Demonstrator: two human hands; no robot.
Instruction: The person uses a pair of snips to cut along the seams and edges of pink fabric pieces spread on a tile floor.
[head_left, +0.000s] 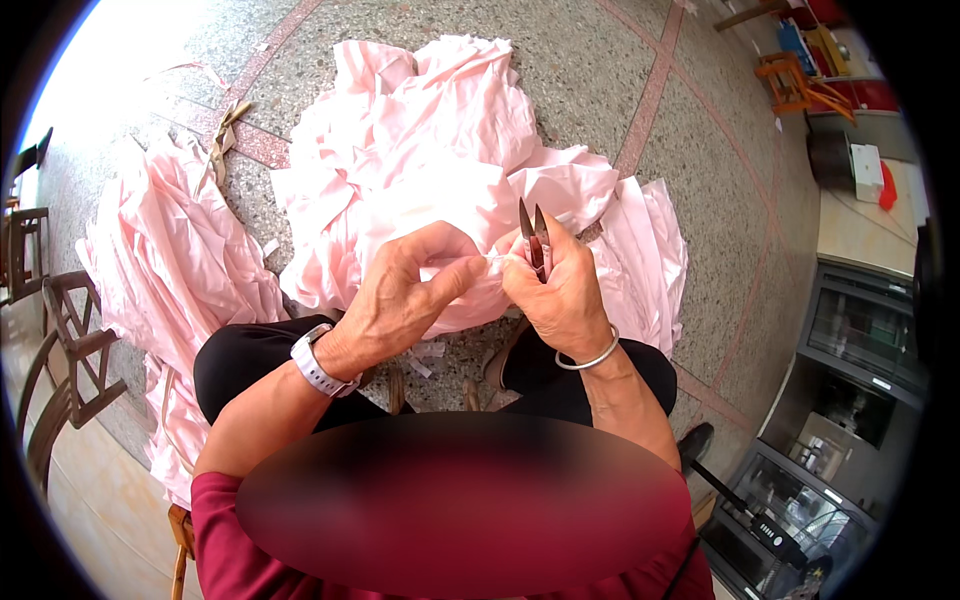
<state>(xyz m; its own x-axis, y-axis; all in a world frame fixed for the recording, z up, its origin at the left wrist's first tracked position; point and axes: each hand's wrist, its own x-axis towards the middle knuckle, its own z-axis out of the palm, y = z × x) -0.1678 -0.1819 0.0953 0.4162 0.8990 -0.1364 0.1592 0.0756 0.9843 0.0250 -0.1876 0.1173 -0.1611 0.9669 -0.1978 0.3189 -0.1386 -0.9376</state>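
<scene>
Pale pink fabric (450, 142) lies heaped on the floor before my knees, part of it raised between my hands. My left hand (424, 289) pinches a small edge of this fabric between thumb and index finger. Close beside it, my right hand (551, 281) holds thread snips (535, 240) in the palm, blades pointing away from me and a little apart. The thumb and index finger of that hand also meet at the fabric edge. Whether a thread lies between the fingertips is too fine to tell.
More pink fabric (187, 247) lies at the left, with a tan strip (223, 139) by it. Wooden chairs (79, 345) stand at the far left. Dark glass-fronted cabinets (862, 330) line the right side, and an orange wooden stool (795, 82) stands at the upper right.
</scene>
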